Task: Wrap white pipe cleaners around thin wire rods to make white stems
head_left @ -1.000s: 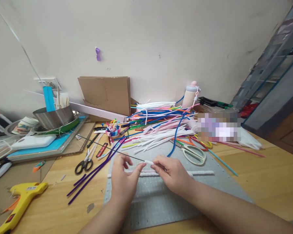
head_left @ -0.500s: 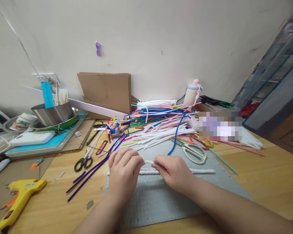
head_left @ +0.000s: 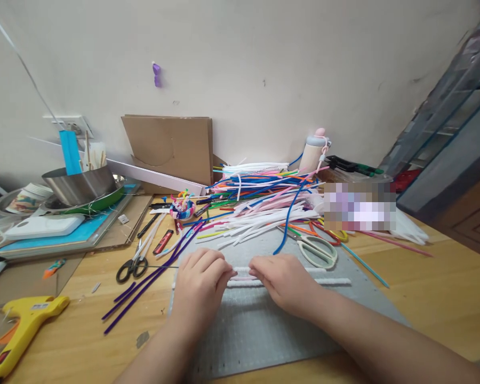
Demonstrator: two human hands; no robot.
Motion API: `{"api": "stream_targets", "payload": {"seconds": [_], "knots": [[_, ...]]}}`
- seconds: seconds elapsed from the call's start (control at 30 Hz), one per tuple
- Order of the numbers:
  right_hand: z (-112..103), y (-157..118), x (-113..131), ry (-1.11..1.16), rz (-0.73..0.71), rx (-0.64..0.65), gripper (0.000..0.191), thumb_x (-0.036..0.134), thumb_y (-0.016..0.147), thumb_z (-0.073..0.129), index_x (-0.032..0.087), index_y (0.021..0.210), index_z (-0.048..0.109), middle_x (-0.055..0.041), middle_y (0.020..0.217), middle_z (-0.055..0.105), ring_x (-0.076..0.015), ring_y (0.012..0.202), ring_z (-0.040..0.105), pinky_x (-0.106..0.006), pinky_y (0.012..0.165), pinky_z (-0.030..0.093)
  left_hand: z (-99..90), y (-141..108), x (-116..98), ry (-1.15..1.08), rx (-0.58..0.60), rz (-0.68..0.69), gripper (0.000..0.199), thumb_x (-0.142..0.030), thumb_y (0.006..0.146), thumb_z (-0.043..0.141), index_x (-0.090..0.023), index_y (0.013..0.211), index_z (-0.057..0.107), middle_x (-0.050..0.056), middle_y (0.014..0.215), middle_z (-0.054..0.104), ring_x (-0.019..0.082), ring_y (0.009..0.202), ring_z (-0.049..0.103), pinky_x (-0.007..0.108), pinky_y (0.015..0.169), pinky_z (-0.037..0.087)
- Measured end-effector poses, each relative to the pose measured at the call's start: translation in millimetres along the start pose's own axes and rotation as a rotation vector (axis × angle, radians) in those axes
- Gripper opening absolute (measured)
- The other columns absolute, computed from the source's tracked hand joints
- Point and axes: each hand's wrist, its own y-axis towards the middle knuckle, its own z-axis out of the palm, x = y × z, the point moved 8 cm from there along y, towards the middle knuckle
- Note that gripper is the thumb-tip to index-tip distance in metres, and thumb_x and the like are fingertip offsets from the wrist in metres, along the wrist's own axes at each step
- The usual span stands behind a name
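My left hand (head_left: 204, 285) is closed, its fingertips pinching at a white pipe cleaner (head_left: 319, 270) stretched over the grey cutting mat (head_left: 264, 330). From that hand's far side a thin dark wire (head_left: 162, 266) runs left toward the black-handled scissors (head_left: 132, 268). With fingers bent down and the thumb tucked beneath, my right hand (head_left: 286, 280) grips the same pipe cleaner, which continues past it to the right. Just nearer to me lies a second white pipe cleaner (head_left: 336, 282), roughly parallel. A short pink strip shows between my hands; its ends are hidden.
Piled pipe cleaners (head_left: 264, 210) lie behind the mat. Pale-handled scissors (head_left: 318, 252) rest at its right, purple pipe cleaners (head_left: 144, 282) at its left. A yellow glue gun (head_left: 32, 314) is at far left, a metal bowl (head_left: 80, 186) behind it. A bottle (head_left: 314, 154) stands by the wall.
The white pipe cleaner between my hands has come down toward the mat, its right part now visible beyond my right hand. The dark wire has dropped lower. The view has shifted slightly right.
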Motion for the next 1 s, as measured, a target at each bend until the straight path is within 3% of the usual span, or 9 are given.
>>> {"api": "stream_targets", "payload": {"seconds": [0.27,0.6,0.67,0.73,0.87,0.93,1.0], "knots": [[-7,1,-3,-0.074,-0.062,0.198,0.013,0.018,0.089,0.043,0.019,0.081,0.053,-0.0004,0.075,0.067,-0.0141,0.066,0.06,-0.027,0.055,0.022,14.7,-6,-10,0.082,0.12,0.099,0.017,-0.021,0.084,0.056,-0.018,0.068,0.057,-0.001,0.067,0.061,0.016,0.064,0.053,0.028,0.059,0.034],[-17,0,-11,-0.076,-0.056,0.281,0.019,0.023,0.091,0.042,0.019,0.081,0.057,-0.0011,0.073,0.067,-0.0154,0.064,0.06,-0.026,0.053,0.024,24.6,-16,-30,0.106,0.232,0.12,0.01,-0.012,0.082,0.055,-0.02,0.08,0.062,0.002,0.072,0.065,0.018,0.063,0.058,0.028,0.055,0.034],[-20,1,-11,-0.058,-0.07,0.247,0.019,0.023,0.091,0.043,0.02,0.082,0.058,-0.0012,0.074,0.067,-0.016,0.066,0.059,-0.026,0.055,0.028,26.6,-13,-25,-0.001,0.262,0.004,0.014,-0.012,0.081,0.055,-0.02,0.077,0.064,0.003,0.07,0.066,0.018,0.062,0.059,0.026,0.054,0.035],[-32,3,-10,-0.024,-0.103,0.124,0.016,0.026,0.091,0.045,0.021,0.093,0.06,-0.0041,0.086,0.067,-0.0186,0.08,0.059,-0.028,0.066,0.035,28.8,-11,-12,-0.215,0.308,-0.223,0.014,-0.015,0.08,0.056,-0.021,0.071,0.066,0.003,0.067,0.066,0.017,0.061,0.06,0.025,0.054,0.036],[-72,-1,-11,0.006,-0.132,-0.322,0.03,0.03,0.088,0.05,0.022,0.116,0.052,-0.0098,0.116,0.057,-0.0248,0.11,0.048,-0.04,0.093,0.031,45.3,-31,18,-0.799,0.41,-0.927,0.019,-0.028,0.072,0.065,-0.016,0.058,0.062,-0.001,0.046,0.055,0.009,0.036,0.045,0.019,0.038,0.027],[-86,-7,-21,0.026,-0.061,-0.506,0.026,0.025,0.088,0.049,0.022,0.114,0.053,-0.0089,0.115,0.056,-0.0242,0.11,0.047,-0.041,0.095,0.03,53.8,-45,24,-1.056,0.376,-1.181,0.024,-0.033,0.07,0.067,-0.014,0.058,0.06,-0.003,0.041,0.05,0.004,0.029,0.032,0.017,0.034,0.016],[-89,-8,-36,0.053,0.045,-0.586,0.021,0.022,0.088,0.047,0.021,0.108,0.055,-0.0086,0.111,0.056,-0.0231,0.107,0.049,-0.04,0.093,0.031,61.9,-54,30,-1.273,0.275,-1.321,0.026,-0.035,0.07,0.068,-0.012,0.06,0.06,-0.004,0.038,0.045,0.001,0.029,0.023,0.015,0.034,0.01]]}}
